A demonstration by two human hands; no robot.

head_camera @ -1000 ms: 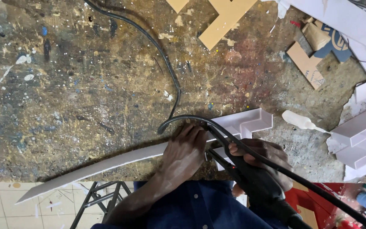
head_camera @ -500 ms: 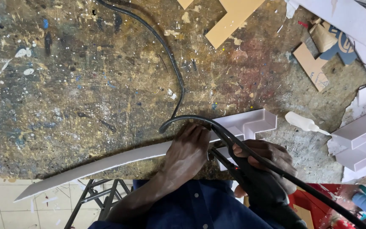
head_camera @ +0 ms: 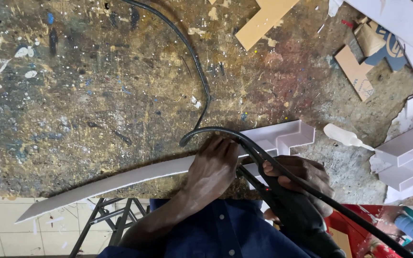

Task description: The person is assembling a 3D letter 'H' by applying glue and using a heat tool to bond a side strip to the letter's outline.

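Note:
My left hand (head_camera: 212,167) presses flat on a long white strip (head_camera: 115,180) that curves along the near edge of the paint-spattered workbench (head_camera: 96,95) and joins a white box-shaped letter form (head_camera: 288,134). My right hand (head_camera: 298,173) grips a black hand tool (head_camera: 295,215) with a small red light, its tip pointing at the strip beside my left fingers. A black cable (head_camera: 201,86) loops from the tool across the bench to the far edge.
A small white squeeze bottle (head_camera: 345,136) lies right of the letter form. More white box forms (head_camera: 407,157) sit at the right edge. Cardboard pieces (head_camera: 359,67) and a tan offcut (head_camera: 264,19) lie at the back. A black metal stand (head_camera: 115,220) shows below the bench.
The view has shifted slightly; both hands stay on the strip and the tool in nearly the same pose.

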